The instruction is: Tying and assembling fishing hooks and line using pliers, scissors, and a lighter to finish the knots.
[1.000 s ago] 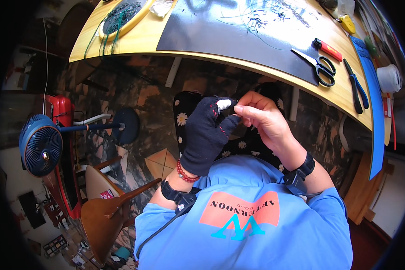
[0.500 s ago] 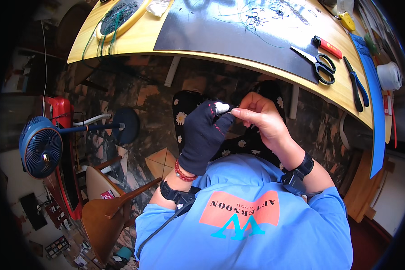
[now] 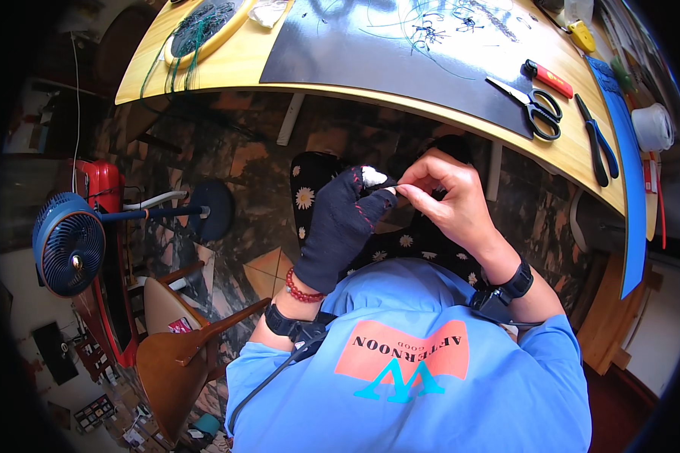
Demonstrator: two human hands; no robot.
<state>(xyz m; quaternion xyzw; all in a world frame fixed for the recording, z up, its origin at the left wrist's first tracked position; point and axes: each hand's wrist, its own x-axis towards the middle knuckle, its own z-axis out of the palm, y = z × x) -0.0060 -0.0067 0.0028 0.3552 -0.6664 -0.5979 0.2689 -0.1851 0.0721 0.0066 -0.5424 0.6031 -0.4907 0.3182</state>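
Observation:
Above my lap, my left hand [image 3: 338,219] wears a dark fingerless glove with red stitching, its thumb tip wrapped in white. Its fingers are closed in a pinch. My bare right hand [image 3: 447,192] pinches with thumb and forefinger just beside it. A short stretch of thin dark cord [image 3: 391,187] shows between the two sets of fingertips. The rest of the cord is hidden in the hands or too fine to make out.
Ahead is a table with a dark mat [image 3: 340,68], loose cords [image 3: 428,32], black-handled scissors [image 3: 536,109], a red lighter [image 3: 548,78] and pliers [image 3: 598,143]. A yellow-rimmed tray [image 3: 230,36] holds green cords. Left stand a blue fan [image 3: 72,245] and a brown chair [image 3: 166,362].
My right hand has drawn slightly to the right, and the fingertips now stand a little apart with the cord showing between. My left hand has tilted slightly.

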